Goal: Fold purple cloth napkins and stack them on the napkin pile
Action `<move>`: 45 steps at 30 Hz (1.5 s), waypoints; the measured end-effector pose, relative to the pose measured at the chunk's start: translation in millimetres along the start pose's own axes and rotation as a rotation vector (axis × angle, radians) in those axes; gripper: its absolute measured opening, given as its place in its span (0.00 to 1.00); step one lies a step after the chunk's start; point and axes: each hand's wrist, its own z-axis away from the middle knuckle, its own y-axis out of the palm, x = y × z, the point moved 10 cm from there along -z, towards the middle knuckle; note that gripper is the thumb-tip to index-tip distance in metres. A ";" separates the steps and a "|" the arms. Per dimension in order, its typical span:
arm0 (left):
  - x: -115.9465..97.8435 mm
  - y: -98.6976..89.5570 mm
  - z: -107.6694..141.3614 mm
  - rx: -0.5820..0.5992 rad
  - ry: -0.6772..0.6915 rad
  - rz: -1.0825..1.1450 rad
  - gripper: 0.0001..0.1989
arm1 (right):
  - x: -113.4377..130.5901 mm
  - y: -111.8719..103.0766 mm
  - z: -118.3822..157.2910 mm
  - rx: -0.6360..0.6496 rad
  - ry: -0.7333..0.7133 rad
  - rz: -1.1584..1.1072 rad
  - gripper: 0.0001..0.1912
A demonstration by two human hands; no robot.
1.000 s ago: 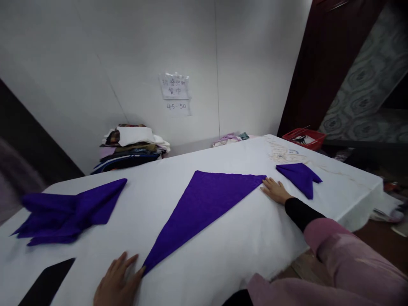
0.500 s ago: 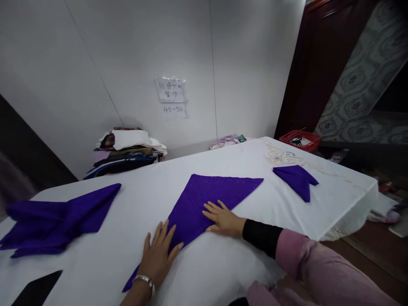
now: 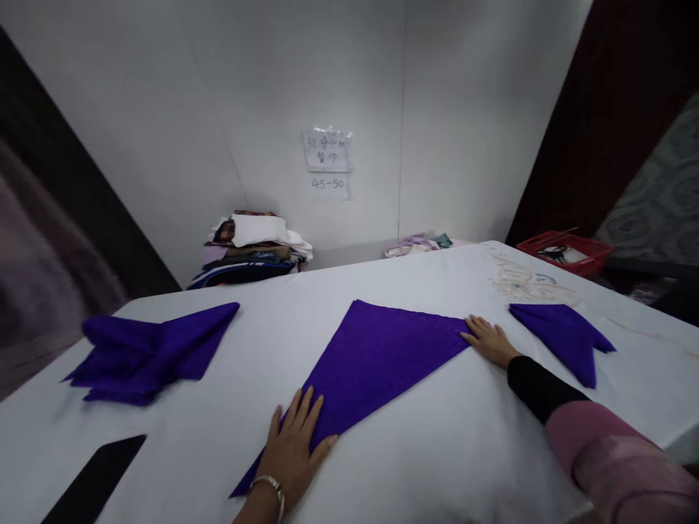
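A purple cloth napkin (image 3: 382, 356), folded into a triangle, lies flat on the white tablecloth (image 3: 437, 451) in front of me. My left hand (image 3: 295, 444) rests on its near left part, palm down with fingers spread, and covers some of the cloth. At the napkin's right corner, my right hand (image 3: 490, 342) lies flat, its fingertips touching the corner. Neither hand grips anything. To the right is a smaller folded purple napkin (image 3: 568, 338). Over on the left lies a loose, rumpled purple cloth (image 3: 156, 353).
A dark flat object (image 3: 98, 477) lies at the near left. Along the wall are a stack of folded clothes (image 3: 254, 251) and a small lilac cloth pile (image 3: 412, 245). A red basket (image 3: 568, 251) stands beyond the table's far right. Paper signs (image 3: 328, 156) hang on the wall.
My right hand has slid right along the napkin from its middle to its right corner. My left hand stays on the near left part. The view has turned left.
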 end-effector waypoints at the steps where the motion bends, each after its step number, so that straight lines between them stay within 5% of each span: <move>1: -0.2 -0.1 0.5 -0.002 0.002 -0.002 0.34 | -10.3 2.7 -4.7 0.001 0.012 0.016 0.31; 4: -0.4 -0.4 1.7 -0.012 0.006 -0.003 0.34 | -21.7 8.8 -13.2 0.016 -0.004 0.044 0.29; 7: -0.7 0.5 2.3 -0.014 0.016 0.002 0.34 | -2.8 3.0 -16.8 -0.011 -0.077 0.045 0.26; 12: -2.1 -0.8 4.2 -0.047 0.038 -0.003 0.33 | 91.0 -29.0 -29.7 -0.107 -0.250 -0.248 0.31; 17: -2.6 -3.0 6.8 -0.091 0.049 -0.019 0.33 | 202.1 -45.7 -71.2 -0.069 -0.392 -0.601 0.20; 23: -4.9 -4.5 9.5 -0.097 0.082 -0.002 0.33 | 269.3 -29.9 -136.6 -0.085 -0.306 -0.616 0.16; 28: -5.0 -4.1 11.1 -0.101 0.101 0.009 0.33 | 288.5 -14.1 -160.6 -0.128 -0.276 -0.601 0.12; 35: -2.9 2.2 12.2 -0.176 0.145 -0.007 0.34 | 280.8 0.6 -167.3 -0.185 -0.230 -0.632 0.07; 45: -4.0 0.2 13.4 -0.218 0.159 -0.015 0.35 | 277.5 -12.5 -160.5 -0.229 -0.314 -0.715 0.11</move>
